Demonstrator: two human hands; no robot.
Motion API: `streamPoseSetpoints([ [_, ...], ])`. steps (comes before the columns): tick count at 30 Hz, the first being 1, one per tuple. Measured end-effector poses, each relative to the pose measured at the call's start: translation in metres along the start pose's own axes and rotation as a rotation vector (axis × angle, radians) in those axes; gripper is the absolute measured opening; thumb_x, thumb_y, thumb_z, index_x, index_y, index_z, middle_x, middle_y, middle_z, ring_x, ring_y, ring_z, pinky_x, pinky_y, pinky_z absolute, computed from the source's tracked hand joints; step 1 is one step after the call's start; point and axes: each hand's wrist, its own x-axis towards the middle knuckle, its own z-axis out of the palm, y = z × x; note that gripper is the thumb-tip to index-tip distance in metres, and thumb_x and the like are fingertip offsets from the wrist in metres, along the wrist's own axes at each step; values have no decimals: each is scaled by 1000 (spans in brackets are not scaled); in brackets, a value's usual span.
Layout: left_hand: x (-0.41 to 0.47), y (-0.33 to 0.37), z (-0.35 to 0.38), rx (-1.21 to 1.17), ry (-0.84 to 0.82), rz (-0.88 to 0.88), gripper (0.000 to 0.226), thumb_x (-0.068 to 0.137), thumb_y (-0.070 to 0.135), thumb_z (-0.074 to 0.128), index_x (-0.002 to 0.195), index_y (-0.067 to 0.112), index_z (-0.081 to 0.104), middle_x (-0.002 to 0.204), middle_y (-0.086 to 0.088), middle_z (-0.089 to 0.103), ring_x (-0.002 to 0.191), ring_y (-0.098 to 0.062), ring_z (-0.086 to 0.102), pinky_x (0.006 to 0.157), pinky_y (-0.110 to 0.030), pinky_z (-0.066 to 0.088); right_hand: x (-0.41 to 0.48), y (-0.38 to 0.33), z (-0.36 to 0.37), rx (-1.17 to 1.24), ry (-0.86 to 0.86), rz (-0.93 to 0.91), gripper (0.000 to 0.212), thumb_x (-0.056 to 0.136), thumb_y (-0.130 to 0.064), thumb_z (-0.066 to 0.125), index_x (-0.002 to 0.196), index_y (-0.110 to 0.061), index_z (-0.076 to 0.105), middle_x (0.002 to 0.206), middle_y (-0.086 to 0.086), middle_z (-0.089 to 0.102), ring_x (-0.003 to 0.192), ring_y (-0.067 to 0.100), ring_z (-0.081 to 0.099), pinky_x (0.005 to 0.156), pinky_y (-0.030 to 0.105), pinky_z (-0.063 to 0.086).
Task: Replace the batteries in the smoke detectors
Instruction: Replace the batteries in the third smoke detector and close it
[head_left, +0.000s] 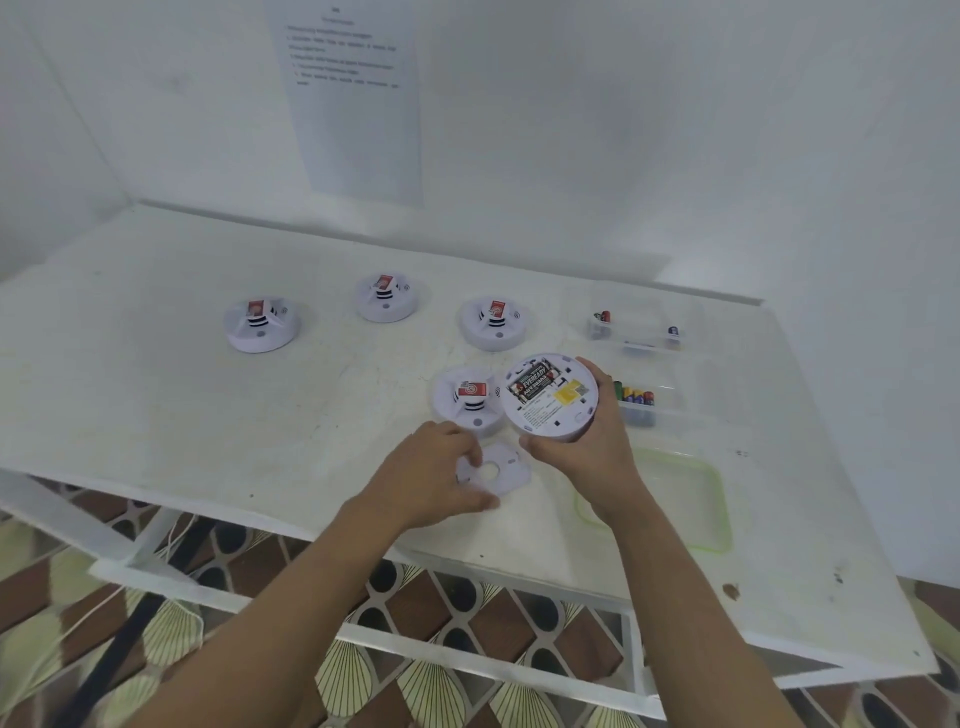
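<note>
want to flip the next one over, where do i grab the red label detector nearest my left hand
Take the detector by its round base rim, spanning it from above, coming from the near left. It sits flat on the table, dome up; the raised centre looks narrow and stepped, a poorer hold, and the opened detector in the right hand crowds its right side.

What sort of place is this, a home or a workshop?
Likely a set-up task station: a printed sheet on the bare wall, several smoke detectors laid out on a white table, and batteries in clear containers.
</note>
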Motion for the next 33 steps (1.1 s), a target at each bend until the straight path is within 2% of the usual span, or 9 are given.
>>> streamPoseSetpoints([
  [4,0,-4,-8,-2,-66,-4,64,71,45,80,126,28,53,121,8,52,104,-10,45,83,-28,43,0,-1,0,11,-17,34,90,68,16,82,139,-22,41,120,-19,61,111,-5,60,91,25,56],
  [7,-3,-11,-20,-15,-105,-6,74,71,43,79,136,22,50,113,8,52,97,-10,49,77,-23,40,1,-2,-2,31,-45,53,87,70,19,79,140,-18,42,110,-29,65,109,-6,62,84,21,55],
  [10,-9,-20,-36,-129,-96,-70,56,76,43,77,126,24,61,104,12,60,90,-4,58,76,-20,46,2,-4,-3,82,-65,63,87,70,16,82,139,-21,44,118,-19,63,111,-4,62,81,22,56],
  [14,-14,-29,-58,-498,24,-138,22,84,32,76,105,32,70,91,9,72,78,1,66,80,-28,52,5,-7,-7,111,-102,75,90,61,2,84,139,-24,45,119,-20,65,114,0,62,81,24,57],
  [18,-11,-21,-78,-636,194,-57,40,70,39,76,108,29,70,94,10,70,83,-4,65,79,-30,53,7,-9,-6,124,-215,98,98,61,3,83,146,-22,41,130,-9,62,119,8,61,79,31,59],
  [23,-8,6,-92,-412,231,146,53,69,41,73,121,32,64,111,18,62,102,3,56,81,-8,39,8,-15,-2,140,-325,118,102,50,-10,89,138,-30,41,130,-4,59,117,15,63,74,35,59],
  [24,-7,10,-92,-354,213,169,54,69,42,74,121,33,63,112,18,60,105,3,53,84,-9,37,9,-16,-2,142,-340,113,98,50,-11,89,135,-29,43,129,-2,60,117,17,63,75,35,59],
  [28,-5,23,-88,-150,159,212,60,67,50,71,124,38,58,117,21,54,113,0,42,99,-34,30,10,-21,-3,150,-379,80,93,57,-6,87,138,-25,45,135,3,58,122,26,60,82,41,59],
  [33,-4,28,-87,-127,144,230,60,67,52,70,125,41,57,120,21,52,116,-2,38,101,-38,31,10,-26,-8,143,-425,72,93,60,-2,86,141,-22,45,134,5,58,122,29,59,79,42,58],
])
